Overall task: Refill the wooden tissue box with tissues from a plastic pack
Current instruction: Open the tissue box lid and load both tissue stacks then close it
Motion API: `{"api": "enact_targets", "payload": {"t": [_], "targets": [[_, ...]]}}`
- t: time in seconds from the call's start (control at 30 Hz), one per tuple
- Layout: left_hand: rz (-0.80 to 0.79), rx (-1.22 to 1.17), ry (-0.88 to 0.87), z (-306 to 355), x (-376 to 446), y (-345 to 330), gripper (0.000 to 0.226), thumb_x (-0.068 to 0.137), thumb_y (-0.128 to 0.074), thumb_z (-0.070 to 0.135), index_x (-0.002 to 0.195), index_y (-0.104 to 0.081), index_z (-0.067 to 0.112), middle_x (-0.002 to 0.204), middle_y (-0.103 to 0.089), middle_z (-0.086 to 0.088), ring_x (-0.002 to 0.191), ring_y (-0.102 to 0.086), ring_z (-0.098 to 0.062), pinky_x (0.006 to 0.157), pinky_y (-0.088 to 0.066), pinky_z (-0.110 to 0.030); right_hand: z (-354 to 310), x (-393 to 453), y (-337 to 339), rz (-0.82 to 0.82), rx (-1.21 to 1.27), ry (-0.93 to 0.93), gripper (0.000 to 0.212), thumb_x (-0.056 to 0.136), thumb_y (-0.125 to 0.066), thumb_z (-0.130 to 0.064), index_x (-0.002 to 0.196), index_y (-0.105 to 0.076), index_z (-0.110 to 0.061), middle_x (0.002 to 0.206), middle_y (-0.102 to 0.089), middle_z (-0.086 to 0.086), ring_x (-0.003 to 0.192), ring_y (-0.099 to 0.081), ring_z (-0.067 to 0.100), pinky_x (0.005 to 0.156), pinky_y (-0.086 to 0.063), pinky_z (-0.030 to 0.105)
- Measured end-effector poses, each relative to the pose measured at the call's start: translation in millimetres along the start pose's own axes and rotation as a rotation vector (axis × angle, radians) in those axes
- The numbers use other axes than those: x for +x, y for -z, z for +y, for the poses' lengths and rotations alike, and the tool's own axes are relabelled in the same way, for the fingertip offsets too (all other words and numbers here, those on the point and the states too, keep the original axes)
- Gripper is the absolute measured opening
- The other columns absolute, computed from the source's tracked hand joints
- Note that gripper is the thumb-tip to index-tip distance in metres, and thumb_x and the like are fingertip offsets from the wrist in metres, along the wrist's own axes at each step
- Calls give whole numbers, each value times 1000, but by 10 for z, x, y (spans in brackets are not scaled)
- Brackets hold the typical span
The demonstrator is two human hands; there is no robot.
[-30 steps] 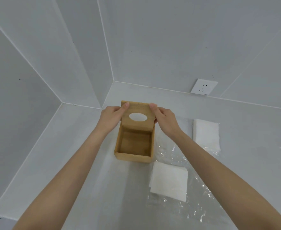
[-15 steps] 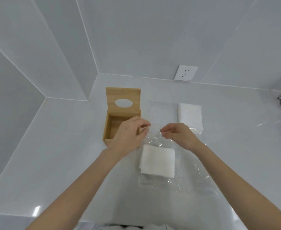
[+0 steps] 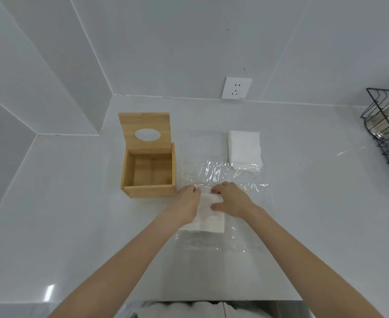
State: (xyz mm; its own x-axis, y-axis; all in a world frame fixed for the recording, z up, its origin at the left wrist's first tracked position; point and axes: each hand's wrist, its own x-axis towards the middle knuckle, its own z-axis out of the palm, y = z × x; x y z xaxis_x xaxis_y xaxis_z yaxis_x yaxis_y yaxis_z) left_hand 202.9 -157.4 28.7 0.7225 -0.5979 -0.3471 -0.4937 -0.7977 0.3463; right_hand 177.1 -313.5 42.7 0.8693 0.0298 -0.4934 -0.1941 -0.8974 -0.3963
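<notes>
1. Both hands lay on the near tissue stack (image 3: 208, 218) on the clear plastic pack (image 3: 214, 173), mid-worktop: left hand (image 3: 186, 204) and right hand (image 3: 231, 199), fingers curled at its far edge; whether they gripped it was unclear.
2. The wooden tissue box (image 3: 148, 171) stood empty just left, lid upright.
3. A second tissue stack (image 3: 244, 149) lay farther right.

Showing no readable text, label, brand or number anywhere: not on the wooden tissue box (image 3: 148, 157), the clear plastic pack (image 3: 214, 171), the tissue stacks, or the wall socket (image 3: 236, 88), its small lower mark being too blurred to read.
</notes>
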Motion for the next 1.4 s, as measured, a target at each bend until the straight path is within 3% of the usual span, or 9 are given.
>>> {"api": "enact_targets", "payload": {"t": [0.3, 0.43, 0.57, 0.73, 0.87, 1.0, 1.2, 1.33, 1.4], "targets": [[-55, 76, 24, 26, -11, 104, 33, 89, -46, 7, 121, -45, 1, 125, -42, -17, 118, -40, -31, 93, -35, -34, 35, -55, 6, 32, 134, 55, 33, 74, -69, -20, 104, -60, -10, 110, -52, 9, 106, -43, 23, 81, -39, 31], [-26, -146, 9, 70, -160, 302, 30, 87, -52, 14, 116, -49, 6, 118, -47, -11, 109, -47, -27, 85, -38, -30, 82, -225, 153, -9, 463, 102, 18, 71, -69, -16, 84, -56, -19, 83, -58, -1, 78, -52, 20, 65, -38, 27], [20, -475, 43, 48, -371, 616, 16, 81, -64, 19, 96, -60, 13, 85, -56, -1, 79, -49, -18, 57, -33, -15, 20, -356, 386, -25, 620, 167, 15, 76, -70, -14, 85, -59, -15, 78, -59, -2, 69, -55, 9, 63, -42, 20], [102, -942, 133, -76, -613, 895, 12, 74, -74, 25, 76, -61, 24, 75, -59, 8, 72, -55, -8, 60, -39, -15, -229, -438, 721, -41, 743, 266, 12, 80, -68, -9, 88, -60, -13, 72, -58, -10, 65, -57, 0, 61, -44, 12], [103, -1228, 110, -196, -762, 1068, 19, 78, -71, 16, 93, -65, 26, 89, -71, 12, 86, -66, -4, 72, -52, -15, -467, -425, 907, -53, 863, 315, 13, 82, -66, -6, 88, -59, -15, 72, -61, -11, 66, -61, 2, 60, -49, 15], [178, -1293, 120, -443, -843, 1196, 19, 83, -62, 14, 96, -66, 27, 90, -74, 17, 89, -68, -2, 78, -53, -15, -744, -322, 953, -15, 904, 309, 14, 84, -63, -6, 97, -58, -11, 78, -62, -4, 67, -63, 2, 63, -54, 18], [236, -1325, 250, -886, -798, 1256, 26, 86, -60, 24, 110, -64, 14, 102, -69, -1, 91, -64, -16, 84, -50, -30, -1131, -66, 747, 30, 978, 197, 10, 86, -63, -15, 96, -59, -13, 83, -67, 0, 69, -67, 8, 60, -57, 25], [226, -1350, 317, -1192, -702, 1308, 18, 87, -59, 23, 99, -64, 10, 91, -65, -3, 81, -60, -16, 79, -49, -30, -1305, 129, 609, 62, 1065, 61, 22, 86, -63, -18, 106, -60, -9, 93, -67, 4, 81, -67, 20, 78, -57, 39], [223, -1307, 334, -1294, -644, 1323, 17, 86, -60, 19, 98, -65, 7, 90, -66, -5, 81, -61, -18, 75, -51, -29, -1352, 214, 558, 79, 1070, -15, 27, 86, -62, -17, 110, -58, -7, 96, -66, 6, 81, -66, 20, 75, -58, 36]]}}
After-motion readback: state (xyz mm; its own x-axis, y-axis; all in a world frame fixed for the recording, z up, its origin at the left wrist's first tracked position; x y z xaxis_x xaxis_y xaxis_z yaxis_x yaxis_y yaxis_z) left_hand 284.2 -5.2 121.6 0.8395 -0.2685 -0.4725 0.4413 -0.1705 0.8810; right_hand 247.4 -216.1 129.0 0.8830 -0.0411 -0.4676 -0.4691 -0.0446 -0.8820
